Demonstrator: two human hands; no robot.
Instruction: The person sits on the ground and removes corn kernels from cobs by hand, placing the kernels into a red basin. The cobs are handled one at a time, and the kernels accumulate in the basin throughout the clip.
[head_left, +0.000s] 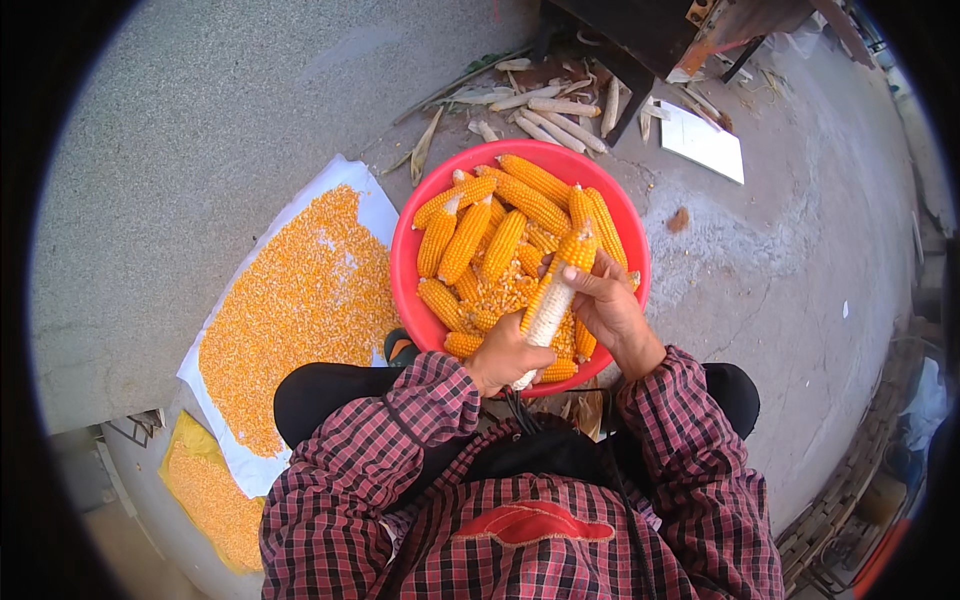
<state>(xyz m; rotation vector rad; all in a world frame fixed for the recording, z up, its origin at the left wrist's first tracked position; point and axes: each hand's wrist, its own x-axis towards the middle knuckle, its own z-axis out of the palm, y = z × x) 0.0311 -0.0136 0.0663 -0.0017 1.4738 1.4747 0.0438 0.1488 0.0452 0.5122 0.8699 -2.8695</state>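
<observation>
Both my hands grip one partly shelled ear of corn (553, 304) tilted above a red plastic basin (640, 225). My left hand (504, 356) is wrapped around its lower end, where pale bare cob shows. Higher up, my right hand (609, 300) holds the ear with the thumb lying on the bared strip, just below the kernels that cover the top. Kernels also line the ear's left side. Inside the basin lie several whole yellow ears of corn (465, 240) and a heap of loose kernels (504, 296). The fingers behind the ear are partly hidden.
Left of the basin, a white sheet (346, 169) bears spread kernels (292, 322); a yellow sack (184, 435) with more lies below it. Bare cobs (562, 124) and husks (426, 146) litter the concrete near a dark metal stand (630, 82). A white board (701, 142) lies right of them.
</observation>
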